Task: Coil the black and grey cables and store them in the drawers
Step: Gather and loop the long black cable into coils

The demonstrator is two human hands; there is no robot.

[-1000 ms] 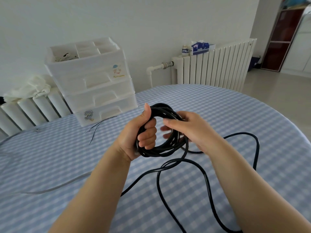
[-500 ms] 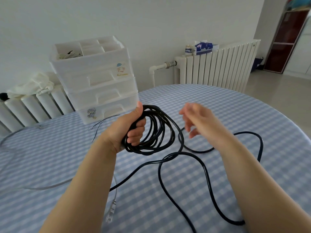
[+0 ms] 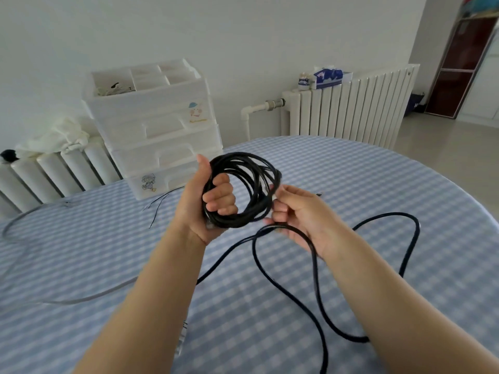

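Note:
My left hand [image 3: 205, 203] grips a coil of black cable [image 3: 243, 190] held upright above the table, fingers through the loop. Beside the coil's right edge, my right hand [image 3: 299, 217] pinches the loose run of the same cable. The free length of black cable [image 3: 318, 287] trails in wide loops across the cloth. A grey cable [image 3: 67, 300] lies on the left part of the table, its plug end [image 3: 181, 344] showing under my left forearm. The white plastic drawer unit [image 3: 154, 130] stands at the table's far side, its drawers closed.
The round table has a blue-and-white checked cloth [image 3: 351, 179]. Thin dark wires [image 3: 159, 203] lie in front of the drawer unit. White radiators [image 3: 348, 106] stand behind the table; a tissue pack [image 3: 328, 76] rests on the right one and a white cloth [image 3: 56, 139] on the left one.
My right hand went from open and apart from the coil to closed on the loose cable next to the coil. The left hand raised the coil slightly.

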